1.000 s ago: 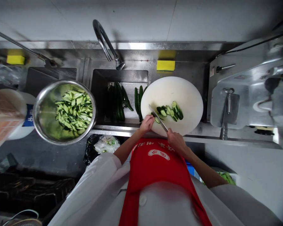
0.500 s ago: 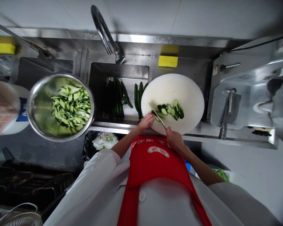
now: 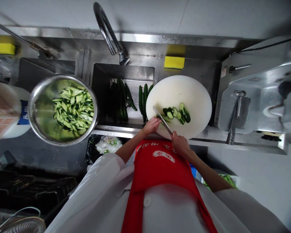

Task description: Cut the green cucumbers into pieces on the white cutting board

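Steel knife with a slim, straight blade (image 3: 163, 121) slants over the round white cutting board (image 3: 179, 87) in the head view, its handle wrapped by the right hand (image 3: 180, 143). The left hand (image 3: 151, 126) has fingers bunched beside the blade, likely for steadying; whether they pinch anything, I cannot tell. Dark-skinned, pale-fleshed cucumber pieces (image 3: 170, 115) lie mostly right of the knife on the board, perhaps to leave the blade room.
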Available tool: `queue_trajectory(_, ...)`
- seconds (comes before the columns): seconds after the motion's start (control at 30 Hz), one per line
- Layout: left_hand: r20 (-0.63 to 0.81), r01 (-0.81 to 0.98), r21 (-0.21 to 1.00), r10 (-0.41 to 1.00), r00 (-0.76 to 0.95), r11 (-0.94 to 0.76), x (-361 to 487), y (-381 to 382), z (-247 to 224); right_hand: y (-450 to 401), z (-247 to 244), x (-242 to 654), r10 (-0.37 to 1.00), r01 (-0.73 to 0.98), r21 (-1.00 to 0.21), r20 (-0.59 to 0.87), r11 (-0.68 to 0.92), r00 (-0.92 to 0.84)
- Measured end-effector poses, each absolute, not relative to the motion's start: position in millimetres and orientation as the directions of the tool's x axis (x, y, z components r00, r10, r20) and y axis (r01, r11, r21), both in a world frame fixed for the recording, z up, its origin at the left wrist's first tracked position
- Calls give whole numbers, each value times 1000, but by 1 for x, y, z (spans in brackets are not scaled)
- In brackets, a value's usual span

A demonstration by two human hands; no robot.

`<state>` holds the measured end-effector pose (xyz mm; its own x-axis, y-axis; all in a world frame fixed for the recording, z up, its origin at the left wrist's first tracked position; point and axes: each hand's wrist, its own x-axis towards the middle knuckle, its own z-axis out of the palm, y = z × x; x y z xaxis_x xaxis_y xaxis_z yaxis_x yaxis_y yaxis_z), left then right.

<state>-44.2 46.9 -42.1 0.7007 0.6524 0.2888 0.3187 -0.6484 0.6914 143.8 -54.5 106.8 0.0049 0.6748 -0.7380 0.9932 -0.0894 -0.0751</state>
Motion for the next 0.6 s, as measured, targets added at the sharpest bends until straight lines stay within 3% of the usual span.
queue_trajectory(0.23, 315, 309, 683, 649, 693, -662, -43, 47, -48, -56, 108, 148, 688, 991, -93, -726, -92, -5)
queue_trajectory(0.43, 361, 291, 674, 646, 673, -679, -50, 47, -31, -41, 108, 154, 731, 974, -193, -681, -117, -47)
queue_trajectory(0.6, 480, 385, 730, 824, 300, -565, -17, 95, 47, -56, 128, 173, 728, 988, -139, -684, -66, -48)
